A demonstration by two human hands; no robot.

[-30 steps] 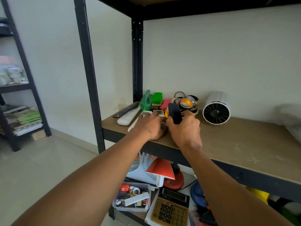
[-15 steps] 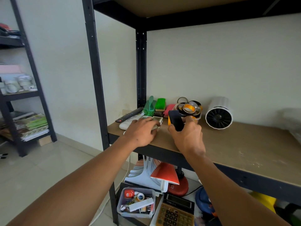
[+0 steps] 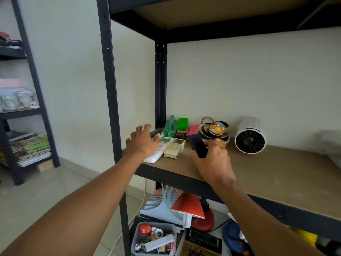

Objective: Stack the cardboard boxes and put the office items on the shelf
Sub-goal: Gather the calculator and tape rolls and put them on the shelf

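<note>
Left hand [image 3: 143, 143] with fingers spread apart over the long white remote [image 3: 159, 149] on the brown wooden shelf [image 3: 258, 169], right hand [image 3: 212, 163] wrapped around a black remote [image 3: 198, 145], just near the tub of tape rolls [image 3: 215, 133].

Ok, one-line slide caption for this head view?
Right hand grips a black object over the shelf board while the open left hand hovers above two white remotes.

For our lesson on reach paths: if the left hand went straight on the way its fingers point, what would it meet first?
Probably the dark remote control lying just beyond the spread fingers of the left hand; behind it stands the black shelf post. Depth is hard to judge.
</note>
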